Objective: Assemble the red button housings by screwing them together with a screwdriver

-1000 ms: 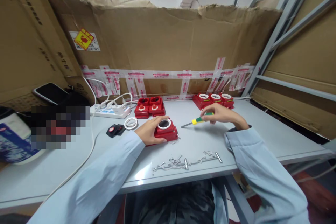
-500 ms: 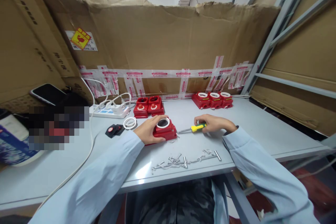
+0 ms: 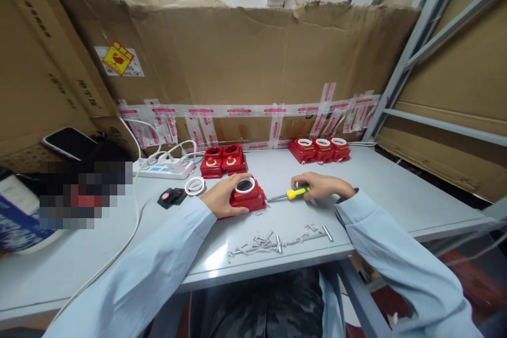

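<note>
Loose metal pieces [image 3: 263, 243] lie before the red housing [image 3: 253, 202] my left hand [image 3: 224, 196] grips on the table [image 3: 400, 195]; my right hand [image 3: 322, 188] clasps 1 screwdriver [image 3: 293, 194], tip beside it. I count 2 domed units [image 3: 234, 165] behind, 3 ringed units [image 3: 323, 154] rear right.

Clock from held box [image 3: 254, 202]: gap at 1 o'clock over surface [image 3: 273, 169], back to cardboard [image 3: 245, 58]. Blocked: two boxes [image 3: 233, 165] at 11, three boxes [image 3: 323, 155] 2, screwdriver [image 3: 295, 193] 3, screws [image 3: 279, 244] 5.
</note>
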### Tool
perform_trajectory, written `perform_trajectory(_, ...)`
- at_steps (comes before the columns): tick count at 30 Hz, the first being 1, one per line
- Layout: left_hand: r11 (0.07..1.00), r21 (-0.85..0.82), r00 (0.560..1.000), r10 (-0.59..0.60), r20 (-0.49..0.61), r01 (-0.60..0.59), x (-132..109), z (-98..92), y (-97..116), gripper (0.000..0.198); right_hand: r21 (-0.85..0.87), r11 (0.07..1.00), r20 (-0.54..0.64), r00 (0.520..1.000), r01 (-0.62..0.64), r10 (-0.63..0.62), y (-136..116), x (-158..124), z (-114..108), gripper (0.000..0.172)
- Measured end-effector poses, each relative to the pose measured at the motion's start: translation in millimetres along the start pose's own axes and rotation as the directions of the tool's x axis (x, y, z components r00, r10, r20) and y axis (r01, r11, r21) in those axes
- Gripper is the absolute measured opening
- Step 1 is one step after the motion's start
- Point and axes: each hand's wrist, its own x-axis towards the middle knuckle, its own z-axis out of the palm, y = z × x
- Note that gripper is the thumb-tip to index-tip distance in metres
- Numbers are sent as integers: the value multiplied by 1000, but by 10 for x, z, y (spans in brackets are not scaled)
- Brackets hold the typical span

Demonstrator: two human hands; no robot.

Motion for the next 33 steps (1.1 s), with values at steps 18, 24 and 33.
perform_trajectory(18, 1000, -2, 1000, -4, -2, 4, -4, 4, -6, 77, 42, 999, 23, 1000, 15, -16, 56, 4, 4, 34)
perform_trajectory(24, 1000, 2, 1000, 3, -4, -3, -5, 14, -18, 78, 57, 998, 38, 999, 11, -13, 51, 5, -4, 34)
perform_trajectory(33, 1000, 3, 1000, -5, -8, 5, -5, 6, -11, 78, 47, 998, -14, 999, 43, -43, 24, -6, 11, 36)
